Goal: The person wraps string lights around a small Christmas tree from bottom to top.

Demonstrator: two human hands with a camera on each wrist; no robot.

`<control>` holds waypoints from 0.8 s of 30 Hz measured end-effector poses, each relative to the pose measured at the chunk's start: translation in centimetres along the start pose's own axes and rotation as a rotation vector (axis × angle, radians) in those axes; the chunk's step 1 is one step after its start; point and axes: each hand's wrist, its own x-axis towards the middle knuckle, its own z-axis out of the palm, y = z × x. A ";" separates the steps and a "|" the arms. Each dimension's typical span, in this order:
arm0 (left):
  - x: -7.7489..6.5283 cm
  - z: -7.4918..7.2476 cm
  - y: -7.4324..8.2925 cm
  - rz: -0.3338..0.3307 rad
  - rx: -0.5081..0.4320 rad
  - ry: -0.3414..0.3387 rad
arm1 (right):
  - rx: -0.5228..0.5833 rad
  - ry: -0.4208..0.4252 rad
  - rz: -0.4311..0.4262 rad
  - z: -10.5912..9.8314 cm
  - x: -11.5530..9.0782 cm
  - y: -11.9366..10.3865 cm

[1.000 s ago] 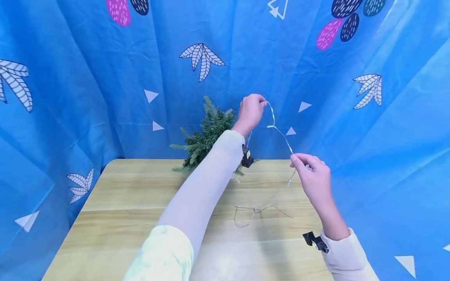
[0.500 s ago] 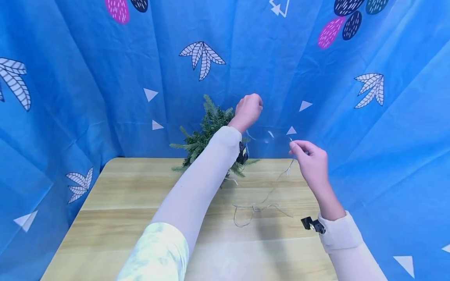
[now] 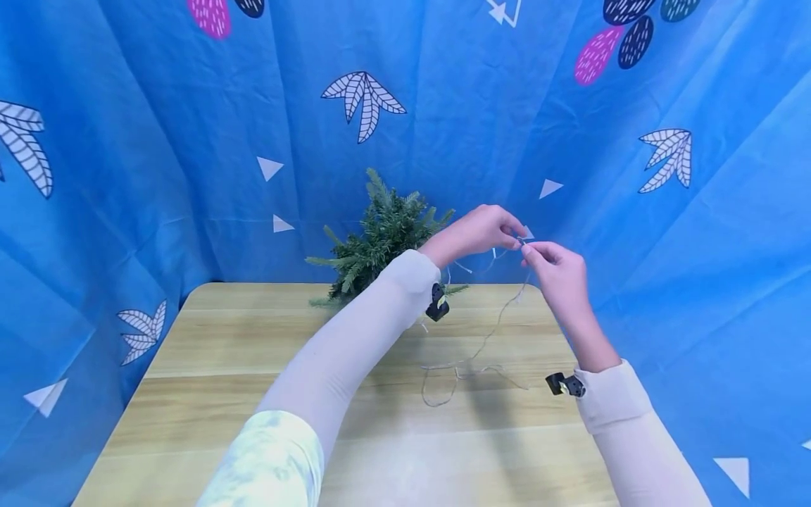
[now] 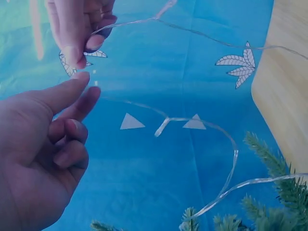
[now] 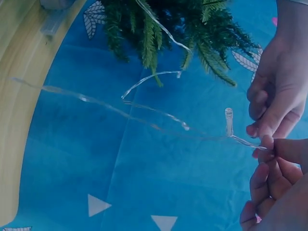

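Note:
My right hand (image 3: 560, 271) pinches a thin, clear string of fairy lights (image 5: 168, 130) between thumb and fingers. Coming from the left, my left hand (image 3: 484, 229) has its fingertips right beside the right hand's, at the wire. In the left wrist view, a small gap shows between the thumb and forefinger of the left hand (image 4: 43, 139). One stretch of the wire runs from the hands to a small green artificial fir tree (image 3: 380, 239); another hangs down to the table. The left forearm hides part of the tree.
A wooden table (image 3: 222, 394) lies below, with loose loops of wire (image 3: 437, 403) near its middle. A blue patterned curtain (image 3: 222, 127) stands behind and at both sides. Each wrist carries a small black camera (image 3: 564, 384).
My left hand held the wire high beside the tree, let it slip, then came down and right to the right hand. The right hand rose slightly, still pinching the wire.

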 end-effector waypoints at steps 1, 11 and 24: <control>0.1 0.1 0.0 0.006 -0.010 -0.005 | 0.001 0.000 -0.006 0.0 0.1 -0.1; 1.6 -0.5 0.0 0.007 -0.017 0.107 | -0.007 -0.019 0.008 -0.8 0.3 -0.7; 2.2 -3.6 -0.7 -0.096 -0.109 0.317 | -0.030 -0.013 0.029 -1.8 -0.9 -0.2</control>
